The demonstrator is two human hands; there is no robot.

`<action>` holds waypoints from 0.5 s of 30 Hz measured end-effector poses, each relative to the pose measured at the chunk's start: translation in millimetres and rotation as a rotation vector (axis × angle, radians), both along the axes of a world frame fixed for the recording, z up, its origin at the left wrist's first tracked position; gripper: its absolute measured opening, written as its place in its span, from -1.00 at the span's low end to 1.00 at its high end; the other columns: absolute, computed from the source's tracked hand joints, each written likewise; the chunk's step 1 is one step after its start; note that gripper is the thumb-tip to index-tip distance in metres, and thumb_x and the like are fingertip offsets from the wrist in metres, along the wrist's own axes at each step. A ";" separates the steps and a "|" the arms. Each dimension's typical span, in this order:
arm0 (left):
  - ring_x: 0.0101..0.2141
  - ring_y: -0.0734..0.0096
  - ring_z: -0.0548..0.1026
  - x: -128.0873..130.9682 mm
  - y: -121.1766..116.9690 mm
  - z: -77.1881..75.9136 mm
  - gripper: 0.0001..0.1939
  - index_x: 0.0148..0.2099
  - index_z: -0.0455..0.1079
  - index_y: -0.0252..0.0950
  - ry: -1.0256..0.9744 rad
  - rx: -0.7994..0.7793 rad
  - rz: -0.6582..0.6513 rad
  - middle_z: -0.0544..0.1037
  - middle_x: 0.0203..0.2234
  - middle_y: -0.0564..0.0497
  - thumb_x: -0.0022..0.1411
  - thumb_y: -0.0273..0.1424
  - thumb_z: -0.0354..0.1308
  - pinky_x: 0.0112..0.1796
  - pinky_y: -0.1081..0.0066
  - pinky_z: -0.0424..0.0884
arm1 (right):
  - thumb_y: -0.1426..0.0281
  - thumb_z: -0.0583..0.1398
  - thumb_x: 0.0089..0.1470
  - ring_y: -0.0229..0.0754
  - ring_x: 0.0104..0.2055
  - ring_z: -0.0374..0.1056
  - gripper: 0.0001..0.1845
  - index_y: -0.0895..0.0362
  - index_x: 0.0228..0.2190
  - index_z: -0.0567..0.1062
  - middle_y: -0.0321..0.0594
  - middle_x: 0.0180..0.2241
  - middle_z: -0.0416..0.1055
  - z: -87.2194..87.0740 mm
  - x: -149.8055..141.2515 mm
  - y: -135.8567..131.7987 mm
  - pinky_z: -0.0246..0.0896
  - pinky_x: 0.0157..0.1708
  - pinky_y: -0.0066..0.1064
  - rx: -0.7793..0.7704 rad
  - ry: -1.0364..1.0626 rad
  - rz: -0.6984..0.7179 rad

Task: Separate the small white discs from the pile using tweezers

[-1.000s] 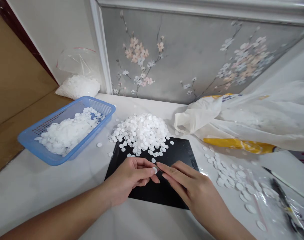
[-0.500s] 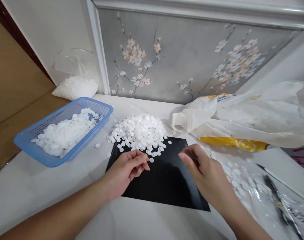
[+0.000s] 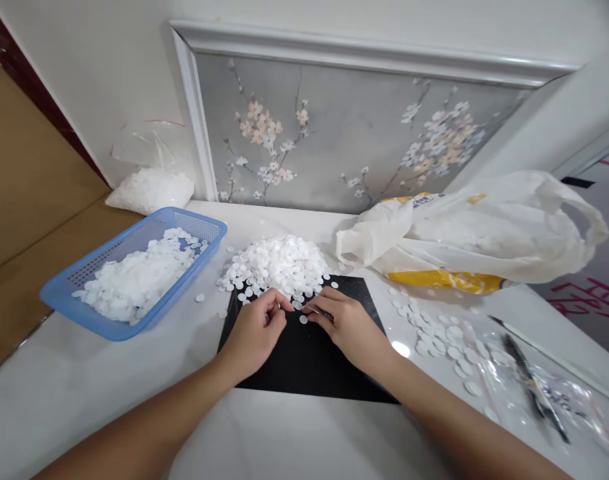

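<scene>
My left hand [image 3: 257, 332] is over the left part of a black mat [image 3: 319, 363], its thumb and fingers curled together at the near edge of a heap of white round discs [image 3: 284, 263]. What its fingers hold, if anything, is hidden. Close by on the right, my right hand [image 3: 351, 327] pinches a thin, shiny sliver [image 3: 317, 309] whose kind I cannot make out. A single disc [image 3: 303, 320] lies on the mat between both hands, just below the heap.
On the left stands a blue basket [image 3: 134, 330] of discs, with a clear bag [image 3: 151, 190] of white pieces behind. A white-and-yellow plastic bag [image 3: 464, 233] lies at the right. Scattered discs [image 3: 439, 337], a black pen-like tool [image 3: 529, 380] and a clear plastic bag [image 3: 584, 407] lie nearer.
A second ago my left hand held up a disc, with my right hand touching beside it. My right hand moved off rightward, then came back left to the heap's edge. The view has tilted up.
</scene>
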State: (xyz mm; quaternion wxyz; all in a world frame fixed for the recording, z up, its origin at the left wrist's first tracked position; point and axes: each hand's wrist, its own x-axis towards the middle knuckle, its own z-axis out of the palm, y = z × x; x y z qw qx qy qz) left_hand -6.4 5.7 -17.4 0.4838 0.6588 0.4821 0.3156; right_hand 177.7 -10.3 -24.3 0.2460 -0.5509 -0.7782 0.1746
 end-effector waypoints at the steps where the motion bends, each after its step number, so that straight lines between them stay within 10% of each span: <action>1: -0.59 0.52 0.14 0.6 -1.6 -1.1 -0.89 -0.32 0.34 -0.24 0.040 0.028 -0.014 0.18 -0.64 0.18 0.16 -0.43 -0.01 -0.52 0.47 0.05 | 0.54 0.10 0.13 -0.24 -0.40 0.36 -0.81 0.12 -0.42 0.49 -0.26 -0.41 0.34 -1.1 -1.0 0.8 0.27 -0.35 -0.42 -0.012 0.002 0.007; 15: -0.35 0.38 0.46 12.4 -23.8 9.8 -0.87 -0.32 0.48 -0.30 -0.180 -0.310 -0.095 0.57 -0.40 0.00 0.08 -0.34 0.22 -0.36 0.46 0.25 | 0.55 0.16 -0.06 -0.33 -0.56 0.19 -0.89 0.12 -0.53 0.41 -0.41 -0.60 0.30 26.2 -3.2 -26.4 0.07 -0.58 -0.53 -0.288 0.331 -0.051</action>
